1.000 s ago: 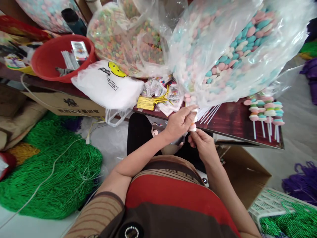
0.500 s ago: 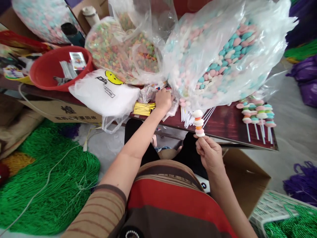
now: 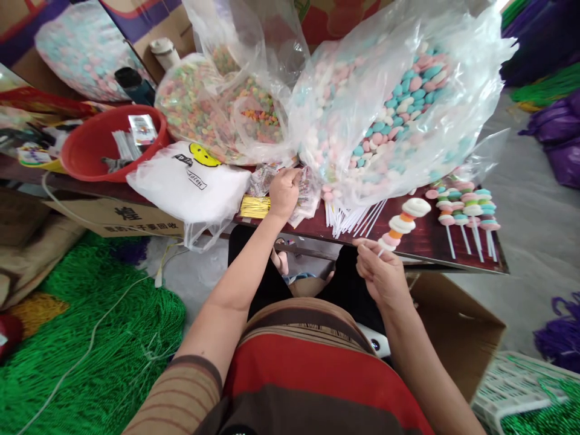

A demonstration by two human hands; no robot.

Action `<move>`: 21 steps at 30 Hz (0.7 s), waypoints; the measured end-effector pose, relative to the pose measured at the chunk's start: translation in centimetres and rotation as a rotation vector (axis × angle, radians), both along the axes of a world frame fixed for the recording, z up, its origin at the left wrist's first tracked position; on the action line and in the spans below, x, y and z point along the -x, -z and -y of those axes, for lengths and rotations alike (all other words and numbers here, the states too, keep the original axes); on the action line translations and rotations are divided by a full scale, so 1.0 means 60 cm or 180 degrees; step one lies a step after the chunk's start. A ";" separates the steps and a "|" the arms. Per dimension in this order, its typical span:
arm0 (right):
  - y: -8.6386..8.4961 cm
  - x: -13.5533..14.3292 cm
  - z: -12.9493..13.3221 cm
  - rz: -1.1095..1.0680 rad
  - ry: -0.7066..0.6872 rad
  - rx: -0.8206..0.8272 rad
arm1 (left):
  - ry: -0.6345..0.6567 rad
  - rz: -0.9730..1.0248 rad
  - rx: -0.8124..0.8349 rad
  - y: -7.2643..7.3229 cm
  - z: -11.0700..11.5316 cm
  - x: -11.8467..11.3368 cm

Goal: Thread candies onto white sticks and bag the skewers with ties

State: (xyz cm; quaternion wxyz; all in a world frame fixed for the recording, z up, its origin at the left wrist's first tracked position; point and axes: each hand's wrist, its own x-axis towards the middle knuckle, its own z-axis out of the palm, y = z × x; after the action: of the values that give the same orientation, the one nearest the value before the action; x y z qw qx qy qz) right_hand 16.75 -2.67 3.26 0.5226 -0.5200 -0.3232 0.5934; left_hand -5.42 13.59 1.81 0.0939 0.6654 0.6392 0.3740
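Observation:
In my right hand (image 3: pixel 383 275), closed near the table's front edge, is the stick of a marshmallow skewer (image 3: pixel 401 225). White, orange and pink pieces are stacked on it, and it leans to the right. My left hand (image 3: pixel 285 192) reaches over a pile of small printed clear plastic bags (image 3: pixel 308 194), its fingers curled down at them; what they grip is hidden. Just left of that hand lies a bundle of yellow twist ties (image 3: pixel 254 206). White sticks (image 3: pixel 347 219) are spread on the table between my two hands.
Finished skewers (image 3: pixel 471 208) lie at the table's right end. Behind stand big clear bags of marshmallows (image 3: pixel 389 121) and gummy candy (image 3: pixel 194 103). A red basin (image 3: pixel 75 154) and a white plastic bag (image 3: pixel 172 193) sit leftward. Green cord (image 3: pixel 90 338) covers the floor at left.
The skewer has tipped from upright to leaning right in my right hand. My left hand has drawn slightly back and left over the printed bags. The view has shifted a little.

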 end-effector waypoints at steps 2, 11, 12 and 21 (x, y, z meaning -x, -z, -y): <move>-0.013 0.005 -0.021 0.0109 0.0035 -0.0023 | 0.0272 0.0089 -0.0371 -0.001 0.028 0.004; -0.035 0.014 -0.115 -0.0180 -0.0616 0.0345 | 0.2024 -0.0262 -0.1169 0.010 0.146 -0.027; -0.033 0.013 -0.115 -0.0165 -0.0636 0.0370 | 0.2100 -0.0221 -0.1076 0.012 0.152 -0.030; -0.029 0.009 -0.079 0.0007 -0.0105 -0.0076 | 0.1437 0.2139 0.1597 -0.032 0.195 -0.057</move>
State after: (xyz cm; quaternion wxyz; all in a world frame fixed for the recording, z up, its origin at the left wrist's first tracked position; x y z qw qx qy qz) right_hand 16.20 2.10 5.00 0.5185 -0.5089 -0.3393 0.5975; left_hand -1.97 1.90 3.74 0.5322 0.5866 0.4834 0.3727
